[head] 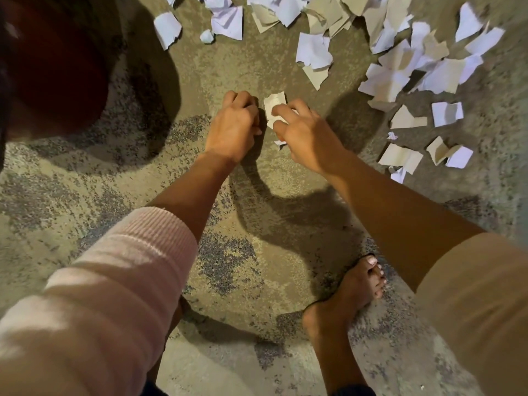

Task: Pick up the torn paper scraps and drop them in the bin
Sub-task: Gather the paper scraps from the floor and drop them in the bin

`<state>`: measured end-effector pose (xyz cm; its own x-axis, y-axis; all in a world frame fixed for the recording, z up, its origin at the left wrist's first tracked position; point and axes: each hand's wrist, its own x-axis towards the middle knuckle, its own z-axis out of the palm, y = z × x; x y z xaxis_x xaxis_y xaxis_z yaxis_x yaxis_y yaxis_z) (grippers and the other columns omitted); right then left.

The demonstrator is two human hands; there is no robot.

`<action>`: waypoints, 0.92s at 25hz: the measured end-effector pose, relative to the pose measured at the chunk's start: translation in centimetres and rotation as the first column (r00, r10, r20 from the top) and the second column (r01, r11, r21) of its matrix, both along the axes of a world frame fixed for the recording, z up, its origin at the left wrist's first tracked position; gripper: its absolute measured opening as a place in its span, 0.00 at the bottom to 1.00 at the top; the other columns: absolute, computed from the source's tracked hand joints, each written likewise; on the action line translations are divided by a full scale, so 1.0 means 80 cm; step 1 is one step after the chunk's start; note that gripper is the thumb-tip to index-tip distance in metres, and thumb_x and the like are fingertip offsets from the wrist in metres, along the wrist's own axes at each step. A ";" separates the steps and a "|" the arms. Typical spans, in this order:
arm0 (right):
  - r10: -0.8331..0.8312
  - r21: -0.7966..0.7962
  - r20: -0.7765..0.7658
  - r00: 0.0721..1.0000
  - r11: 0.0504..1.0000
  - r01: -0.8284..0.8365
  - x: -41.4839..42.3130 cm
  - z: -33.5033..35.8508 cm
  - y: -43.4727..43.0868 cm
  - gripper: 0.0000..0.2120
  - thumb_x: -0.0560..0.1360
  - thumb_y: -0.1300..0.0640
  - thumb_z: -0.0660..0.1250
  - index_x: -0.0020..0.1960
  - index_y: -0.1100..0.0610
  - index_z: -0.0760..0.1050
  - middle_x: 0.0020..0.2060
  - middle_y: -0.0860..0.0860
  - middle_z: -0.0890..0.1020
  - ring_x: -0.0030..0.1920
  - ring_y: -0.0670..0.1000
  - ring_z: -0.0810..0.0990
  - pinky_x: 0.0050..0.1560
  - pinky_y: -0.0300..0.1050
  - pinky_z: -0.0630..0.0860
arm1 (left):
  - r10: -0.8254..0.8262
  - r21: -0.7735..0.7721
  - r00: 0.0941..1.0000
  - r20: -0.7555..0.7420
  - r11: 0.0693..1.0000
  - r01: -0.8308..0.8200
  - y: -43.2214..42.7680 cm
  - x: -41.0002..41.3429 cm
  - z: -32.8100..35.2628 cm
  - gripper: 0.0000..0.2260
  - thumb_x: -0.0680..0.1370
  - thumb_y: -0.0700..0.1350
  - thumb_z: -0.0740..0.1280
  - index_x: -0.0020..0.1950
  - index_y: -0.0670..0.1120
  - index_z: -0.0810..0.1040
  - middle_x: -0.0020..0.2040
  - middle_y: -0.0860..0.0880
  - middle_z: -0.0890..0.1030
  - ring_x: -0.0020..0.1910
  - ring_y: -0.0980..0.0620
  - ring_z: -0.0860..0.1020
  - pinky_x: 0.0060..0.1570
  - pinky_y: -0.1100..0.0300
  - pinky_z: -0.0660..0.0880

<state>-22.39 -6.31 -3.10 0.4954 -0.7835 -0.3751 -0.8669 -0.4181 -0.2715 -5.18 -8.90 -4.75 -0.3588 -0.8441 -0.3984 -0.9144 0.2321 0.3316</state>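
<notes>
Torn white and grey paper scraps lie spread over the carpet at the top and right of the head view. My right hand is closed around a small bunch of scraps, which stick out above its fingers. My left hand sits just left of it as a fist with the fingers curled under; whether it holds paper is hidden. A dark reddish bin stands at the upper left, to the left of both hands.
The floor is mottled beige and grey carpet. My bare foot stands at the lower right. A small crumpled paper ball and one loose scrap lie near the bin. A tiny piece lies under my right hand.
</notes>
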 end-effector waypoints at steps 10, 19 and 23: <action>-0.173 0.118 0.077 0.982 0.979 0.163 0.001 -0.001 -0.004 0.09 0.70 0.70 0.64 0.46 0.58 0.71 0.72 0.55 0.63 0.61 0.61 0.66 0.51 0.55 0.77 | 0.121 0.054 0.993 -0.015 0.991 -0.120 -0.012 -0.015 0.011 0.05 0.75 0.36 0.64 0.48 0.39 0.78 0.50 0.39 0.80 0.49 0.38 0.78 0.42 0.52 0.71; -0.253 0.212 -0.037 0.967 0.943 0.255 0.017 -0.001 -0.033 0.32 0.69 0.72 0.65 0.67 0.49 0.63 0.68 0.60 0.58 0.64 0.64 0.63 0.59 0.57 0.74 | 0.302 0.106 0.950 -0.075 0.950 -0.293 -0.005 -0.013 0.009 0.08 0.73 0.38 0.65 0.50 0.39 0.79 0.49 0.39 0.82 0.48 0.38 0.79 0.45 0.51 0.75; -0.245 0.213 -0.088 0.966 0.942 0.258 0.020 0.005 -0.040 0.26 0.69 0.71 0.66 0.62 0.51 0.66 0.70 0.60 0.56 0.65 0.64 0.61 0.58 0.56 0.74 | 0.292 0.108 0.954 -0.066 0.953 -0.284 -0.005 -0.012 0.011 0.07 0.73 0.37 0.65 0.49 0.39 0.79 0.49 0.39 0.81 0.47 0.38 0.79 0.45 0.51 0.73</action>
